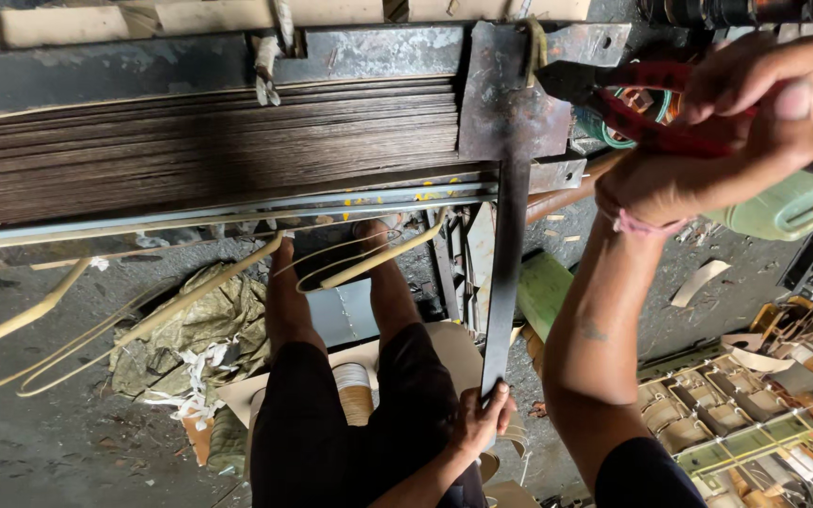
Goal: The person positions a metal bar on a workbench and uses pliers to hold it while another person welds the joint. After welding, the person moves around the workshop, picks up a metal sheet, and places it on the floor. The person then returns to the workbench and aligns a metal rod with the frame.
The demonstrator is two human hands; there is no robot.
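Gripped low in the left hand (484,419), a dark metal strap (502,282) is held taut where it runs up from beside the seated person's knees to a rusty steel plate (505,94) clamped against a stack of thin brown veneer sheets (209,141). Farther off, at the top right, red-handled pliers (632,103) are squeezed in the right hand (726,122), fingers closed round both handles, with the dark nose set at the plate's upper edge. For a clean result, steady tension is best kept on the strap while the nose is seated squarely before any squeeze; a slack strap or a skewed bite could let the tool slip. Pale bent strips (143,315) lie on the floor (39,442) below.
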